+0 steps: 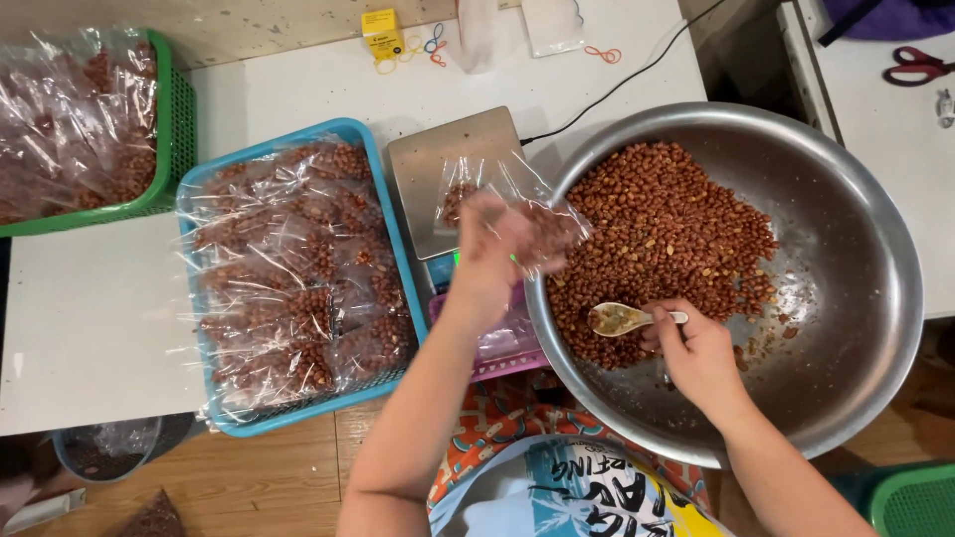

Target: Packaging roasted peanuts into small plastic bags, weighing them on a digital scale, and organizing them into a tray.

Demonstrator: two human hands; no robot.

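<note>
we keep our left hand (494,254) pinching the clear bag (517,214) open over the bowl (856,249), and our right hand (696,353), fingers closed on the spoon (622,318), scoops peanuts (662,234) level to avoid spills.

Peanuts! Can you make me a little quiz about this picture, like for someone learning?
1. True or false: the right hand holds a spoon over the peanuts in the metal bowl.
2. What does the left hand hold? A) scissors B) a clear plastic bag C) a rubber band
3. Fill in: the filled bags lying nearest the scale sit in a ____ basket.

Key: 1. true. 2. B. 3. blue.
</note>
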